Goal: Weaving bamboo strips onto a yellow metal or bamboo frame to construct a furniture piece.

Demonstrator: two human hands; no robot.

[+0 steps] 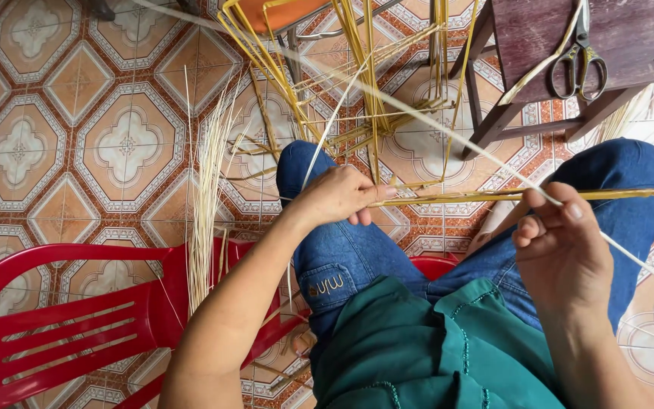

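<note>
My left hand (341, 195) is closed around one end of a yellow bamboo stick (509, 196) that lies level across my knees in blue jeans. My right hand (562, 238) pinches a thin pale rattan strip (433, 121) between thumb and fingers; the strip runs up and left over the floor and down right past my knee. A frame of yellow bamboo sticks (357, 83) stands on the tiled floor just beyond my left hand.
A dark wooden stool (569, 45) at the upper right carries scissors (580, 64). A bundle of pale strips (207, 204) lies over a red plastic chair (77, 318) at the left. An orange seat (281, 11) sits at the top.
</note>
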